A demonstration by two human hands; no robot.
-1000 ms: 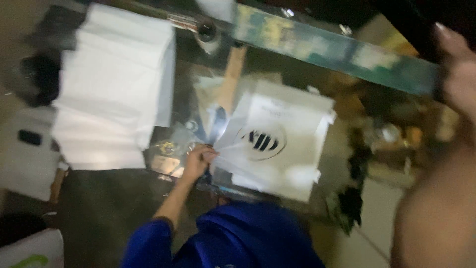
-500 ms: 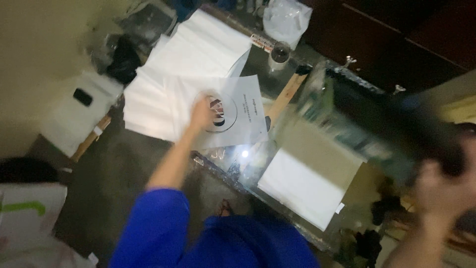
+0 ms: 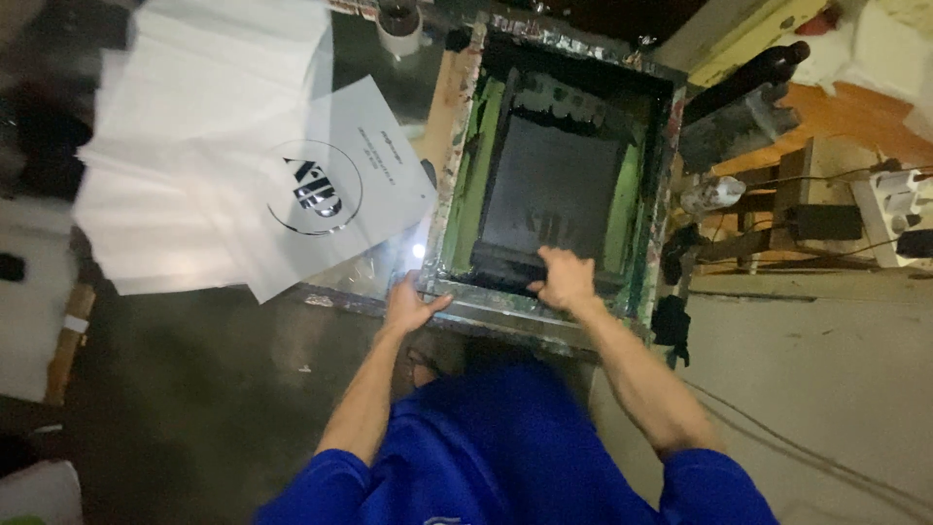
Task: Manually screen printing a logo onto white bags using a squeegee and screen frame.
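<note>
A screen-printing frame [image 3: 457, 146] with green-stained edges and a dark mesh centre lies flat on the table. My left hand [image 3: 410, 305] rests with spread fingers on the frame's near left corner. My right hand [image 3: 564, 277] grips the handle of a dark squeegee [image 3: 505, 264] lying across the near end of the mesh. To the left lies a white sheet [image 3: 330, 185] printed with a round black logo, on top of a stack of white sheets [image 3: 185, 146].
A roll of tape [image 3: 397, 21] sits at the table's far edge. Right of the frame stand a wooden bench [image 3: 836, 117], a power strip [image 3: 899, 199], a plastic bottle [image 3: 709, 194] and cables. A dark floor lies below.
The frame, raised in my right hand before, now lies flat on the table. My left hand left the printed sheet and moved to the frame's corner. My right hand now holds the squeegee.
</note>
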